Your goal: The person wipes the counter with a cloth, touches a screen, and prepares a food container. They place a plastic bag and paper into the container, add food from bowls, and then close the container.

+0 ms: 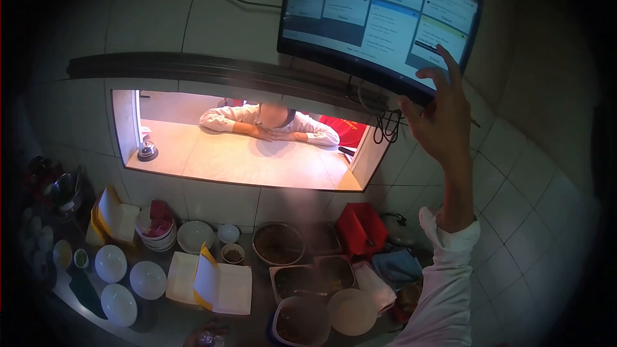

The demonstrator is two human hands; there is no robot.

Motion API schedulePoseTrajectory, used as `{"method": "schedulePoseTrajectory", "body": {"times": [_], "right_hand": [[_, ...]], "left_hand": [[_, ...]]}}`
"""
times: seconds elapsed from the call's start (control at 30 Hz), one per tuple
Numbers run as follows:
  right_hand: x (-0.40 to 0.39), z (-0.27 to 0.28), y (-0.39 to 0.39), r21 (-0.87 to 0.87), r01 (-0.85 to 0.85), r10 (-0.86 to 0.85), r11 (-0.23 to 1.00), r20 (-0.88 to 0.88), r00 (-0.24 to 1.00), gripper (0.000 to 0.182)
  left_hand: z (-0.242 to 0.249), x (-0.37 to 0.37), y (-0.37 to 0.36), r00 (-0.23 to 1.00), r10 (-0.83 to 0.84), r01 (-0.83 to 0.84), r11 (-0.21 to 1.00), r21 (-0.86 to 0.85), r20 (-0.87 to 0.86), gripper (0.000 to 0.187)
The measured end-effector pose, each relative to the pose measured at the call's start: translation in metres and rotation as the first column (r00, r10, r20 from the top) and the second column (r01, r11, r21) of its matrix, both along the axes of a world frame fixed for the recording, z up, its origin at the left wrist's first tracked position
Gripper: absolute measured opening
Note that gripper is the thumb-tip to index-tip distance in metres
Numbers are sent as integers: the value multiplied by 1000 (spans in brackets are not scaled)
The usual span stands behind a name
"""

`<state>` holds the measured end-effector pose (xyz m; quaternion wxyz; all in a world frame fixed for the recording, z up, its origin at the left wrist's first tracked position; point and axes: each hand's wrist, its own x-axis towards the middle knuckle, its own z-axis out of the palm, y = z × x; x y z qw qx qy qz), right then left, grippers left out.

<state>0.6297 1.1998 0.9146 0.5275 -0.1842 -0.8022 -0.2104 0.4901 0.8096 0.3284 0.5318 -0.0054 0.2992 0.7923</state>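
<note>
My right hand is raised to the wall-mounted monitor, which shows several order-like panels. Its index fingertip is at the lower right panel, and the other fingers are spread with nothing in them. At the bottom edge, my left hand shows only in part, its fingers curled around a small shiny object that I cannot make out. Just above that hand lies an open takeaway box with a yellow outside and white inside. White bowls stand to its left.
Behind the pass-through window, a person in white sleeves leans on the ledge beside a call bell. Food pans, a steaming tub, a red container and cloths crowd the counter. Cables hang under the monitor.
</note>
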Motion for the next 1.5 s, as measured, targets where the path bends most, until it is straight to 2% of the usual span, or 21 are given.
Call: {"method": "schedulePoseTrajectory", "body": {"times": [0.43,0.53,0.6,0.73,0.87,0.93,1.17,1.23,1.27,1.3,1.33,1.37,1.43,1.5], "right_hand": [[-4,11,3,7,8,-7,1000,-28,1000,41],[-6,21,8,89,10,-7,996,-32,999,39],[-3,29,5,44,-103,105,994,-48,993,38],[2,34,-10,80,-194,203,978,-117,972,38],[-1,11,-22,8,-276,276,961,-67,959,40],[-4,0,-28,-23,-161,162,987,30,986,42],[-8,-13,-16,-140,-79,99,987,143,985,43],[-11,-8,0,-1,-9,9,1000,160,987,43],[-12,-6,-1,1,-13,13,1000,161,987,43],[-12,-1,-5,-68,-25,33,997,117,993,43],[-13,3,-8,-137,-38,49,990,72,996,43],[-13,6,-8,-133,-40,50,990,71,996,43],[-10,11,-6,-112,-72,73,991,5,997,43],[-10,13,0,-74,-63,63,995,-6,998,43]], "left_hand": [[-38,-29,7,987,-134,138,990,39,-92,75],[-44,-31,6,984,-146,151,987,48,-100,73],[-49,-32,6,983,-149,155,986,53,-104,72],[-57,-37,5,981,-159,167,983,73,-108,69],[-68,-40,4,981,-159,169,981,94,-109,67],[-74,-39,2,982,-156,168,980,107,-110,66],[-111,-46,-4,988,-139,148,975,167,-64,62],[-127,-49,-6,985,-170,171,950,260,-28,61],[-135,-48,-8,986,-166,167,951,262,-28,61],[-142,-48,-9,948,-158,212,961,175,-276,61],[-139,-46,-6,848,-161,232,970,80,-505,61],[-135,-47,-7,863,-159,228,970,88,-480,61],[-117,-46,-3,937,-167,212,970,120,-306,61],[-108,-49,0,949,-173,207,973,106,-264,60]]}}
